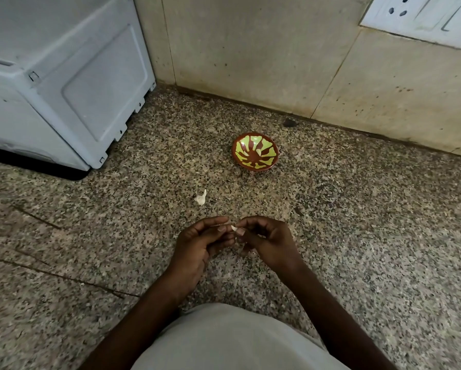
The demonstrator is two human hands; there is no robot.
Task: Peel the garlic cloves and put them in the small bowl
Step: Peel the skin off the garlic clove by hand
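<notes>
- The small bowl (pixel 255 151) stands on the counter (pixel 357 222), near the wall (pixel 250 62) behind it.
- A garlic clove (pixel 201 198) lies on the counter, nearer the person and left of the bowl, well apart from it.
- The left hand (pixel 197 249) and right hand (pixel 266 243) meet in front of the clove, a garlic piece (pixel 234 228) between their fingertips.
- An appliance (pixel 58 76) sits at far left.
- A socket plate (pixel 421 17) is on the wall, upper right.

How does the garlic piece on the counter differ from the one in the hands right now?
The garlic piece on the counter lies loose and untouched; the garlic clove in the hands is pinched between the left hand and right hand. The counter piece shows whole with a pointed tail; the held clove shows only a tip. Both are whitish.
</notes>
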